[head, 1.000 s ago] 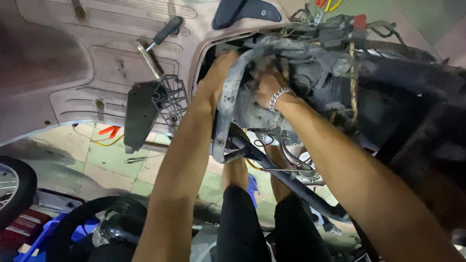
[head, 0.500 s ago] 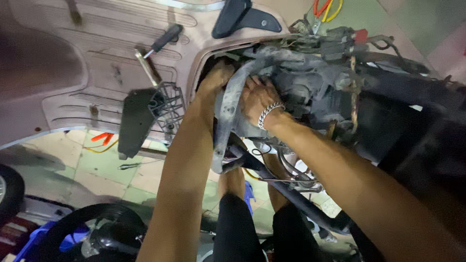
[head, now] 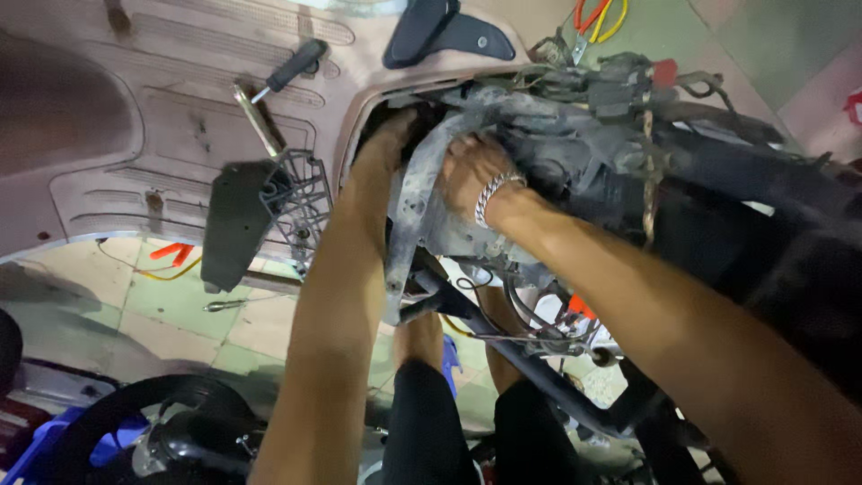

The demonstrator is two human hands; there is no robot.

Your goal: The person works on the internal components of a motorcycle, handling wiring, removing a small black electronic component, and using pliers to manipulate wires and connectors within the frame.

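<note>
Left hand (head: 392, 135): fingers out of sight inside the dark opening behind the grey frame bracket (head: 415, 211); grip could not be told. Right hand (head: 469, 166): fingertips buried among grimy wiring (head: 575, 90); grasp unclear. Right forearm cut off by bottom edge. Tyre (head: 9, 346) cropped at left edge. Pliers (head: 597, 18) cut by top edge.

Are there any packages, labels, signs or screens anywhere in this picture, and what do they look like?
None that I can make out: no package, label, sign or screen shows.
The left hand and right hand reach into a grimy scooter frame, with only bare panels, wires and tools around.
</note>
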